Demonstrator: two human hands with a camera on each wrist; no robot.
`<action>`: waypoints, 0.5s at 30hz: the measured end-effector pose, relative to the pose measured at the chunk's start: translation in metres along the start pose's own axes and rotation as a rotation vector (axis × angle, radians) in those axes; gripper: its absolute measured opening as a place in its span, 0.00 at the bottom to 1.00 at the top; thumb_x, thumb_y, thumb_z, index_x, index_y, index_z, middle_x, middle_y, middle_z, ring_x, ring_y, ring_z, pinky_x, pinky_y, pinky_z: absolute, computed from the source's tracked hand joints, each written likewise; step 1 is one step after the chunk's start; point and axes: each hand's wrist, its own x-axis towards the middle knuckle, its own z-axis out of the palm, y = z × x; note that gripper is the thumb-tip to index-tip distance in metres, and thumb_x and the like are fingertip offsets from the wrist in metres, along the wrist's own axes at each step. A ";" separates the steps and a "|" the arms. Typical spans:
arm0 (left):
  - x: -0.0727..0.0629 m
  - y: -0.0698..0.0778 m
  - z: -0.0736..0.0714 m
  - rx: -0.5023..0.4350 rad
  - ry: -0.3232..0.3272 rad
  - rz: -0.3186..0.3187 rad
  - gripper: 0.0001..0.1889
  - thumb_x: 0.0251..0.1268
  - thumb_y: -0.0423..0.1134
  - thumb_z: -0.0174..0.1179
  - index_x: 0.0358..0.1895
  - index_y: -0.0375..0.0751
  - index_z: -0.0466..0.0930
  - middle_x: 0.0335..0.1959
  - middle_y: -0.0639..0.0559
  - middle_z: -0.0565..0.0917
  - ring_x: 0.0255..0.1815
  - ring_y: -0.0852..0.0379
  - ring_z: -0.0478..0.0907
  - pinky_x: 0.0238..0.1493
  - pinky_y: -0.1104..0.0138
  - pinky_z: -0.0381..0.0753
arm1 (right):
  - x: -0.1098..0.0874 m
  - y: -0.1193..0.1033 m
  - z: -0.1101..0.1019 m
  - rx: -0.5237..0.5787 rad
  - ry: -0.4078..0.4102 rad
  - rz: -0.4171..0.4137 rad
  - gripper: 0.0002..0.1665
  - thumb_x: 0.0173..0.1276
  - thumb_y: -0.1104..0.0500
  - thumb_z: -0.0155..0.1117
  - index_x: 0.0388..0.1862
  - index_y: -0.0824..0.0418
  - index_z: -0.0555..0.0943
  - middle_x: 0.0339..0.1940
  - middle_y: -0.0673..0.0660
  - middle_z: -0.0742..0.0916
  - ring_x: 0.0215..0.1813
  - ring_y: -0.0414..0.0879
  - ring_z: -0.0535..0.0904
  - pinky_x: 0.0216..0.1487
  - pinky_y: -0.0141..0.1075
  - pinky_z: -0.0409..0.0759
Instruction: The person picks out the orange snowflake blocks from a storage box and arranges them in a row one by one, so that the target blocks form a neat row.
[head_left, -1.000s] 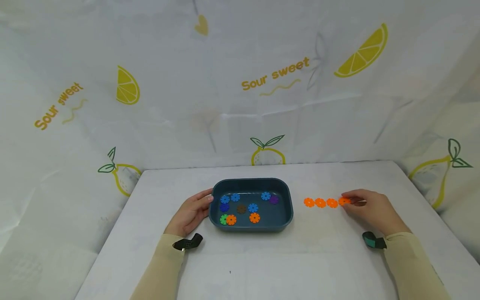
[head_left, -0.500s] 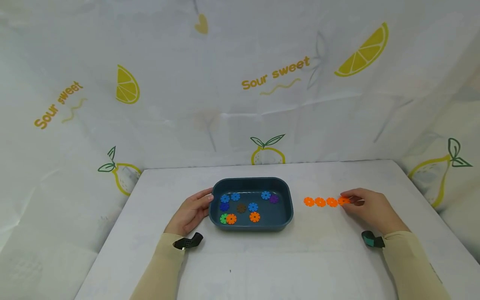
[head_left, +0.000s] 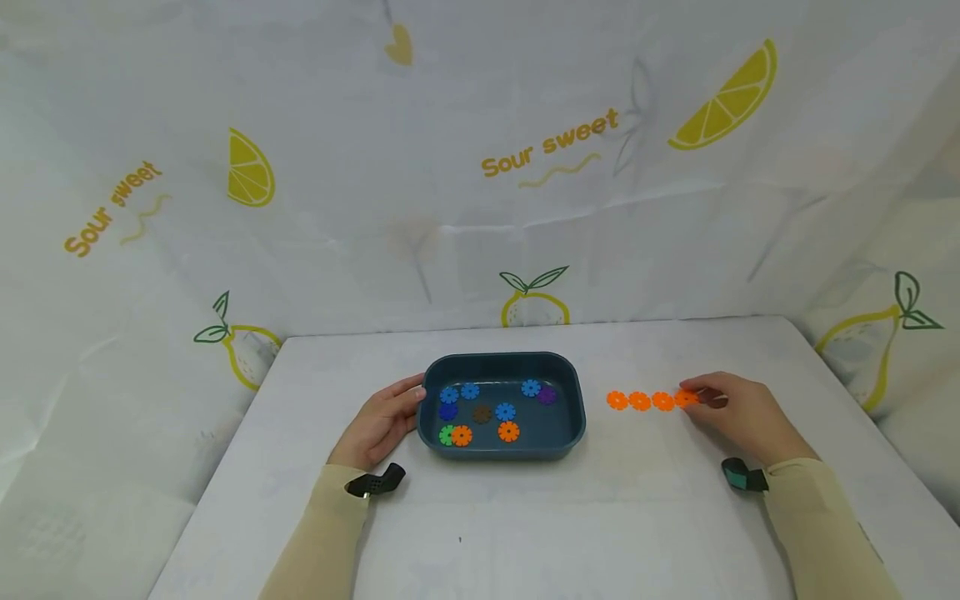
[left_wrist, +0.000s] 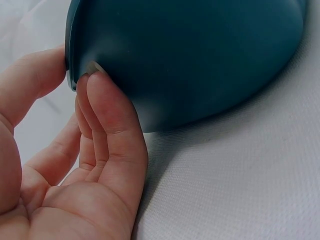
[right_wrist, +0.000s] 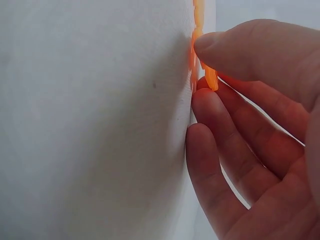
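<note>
On the left, the left hand [head_left: 378, 427] holds the left end of a dark blue-green tray [head_left: 551, 446], its fingers at the rim. The left wrist view shows the thumb and fingertips around the edge of the tray [left_wrist: 195, 60]. Right of the tray, the right hand [head_left: 742, 417] pinches an orange snowflake disc [head_left: 686, 398] between thumb and fingers, low over the table. This disc stands at the right end of a row with other orange snowflake discs [head_left: 640, 402]. In the right wrist view, part of the pinched disc [right_wrist: 212, 79] shows below the thumb.
Inside the tray lie several blue discs [head_left: 506, 412], a brown disc [head_left: 482, 413], a purple disc [head_left: 547, 395], a green disc [head_left: 446, 435] and two orange discs [head_left: 508, 431]. A white cloth covers the table [head_left: 600, 533]; a lemon-printed sheet [head_left: 337, 267] hangs behind.
The right hand and its orange disc have shifted very slightly left. The left hand has stayed at the tray, and the head view has tilted a little.
</note>
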 end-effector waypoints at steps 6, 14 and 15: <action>0.001 0.000 0.000 0.004 0.006 0.003 0.31 0.77 0.43 0.68 0.79 0.44 0.72 0.75 0.44 0.80 0.66 0.52 0.82 0.65 0.64 0.86 | 0.000 0.001 0.000 -0.003 0.012 -0.011 0.23 0.70 0.56 0.78 0.62 0.60 0.87 0.58 0.67 0.90 0.53 0.62 0.87 0.52 0.48 0.84; 0.002 -0.001 0.000 0.002 0.007 0.003 0.32 0.77 0.43 0.69 0.79 0.44 0.72 0.75 0.44 0.79 0.66 0.51 0.82 0.65 0.64 0.86 | 0.001 0.005 0.002 0.001 0.021 -0.014 0.23 0.70 0.55 0.78 0.62 0.60 0.88 0.56 0.66 0.90 0.53 0.61 0.87 0.52 0.46 0.84; 0.001 -0.001 0.000 0.004 0.007 0.003 0.31 0.77 0.43 0.68 0.79 0.44 0.72 0.75 0.44 0.79 0.66 0.51 0.82 0.65 0.64 0.86 | 0.001 0.005 0.003 0.001 0.022 -0.016 0.23 0.70 0.55 0.78 0.61 0.60 0.88 0.56 0.65 0.91 0.53 0.61 0.87 0.51 0.44 0.84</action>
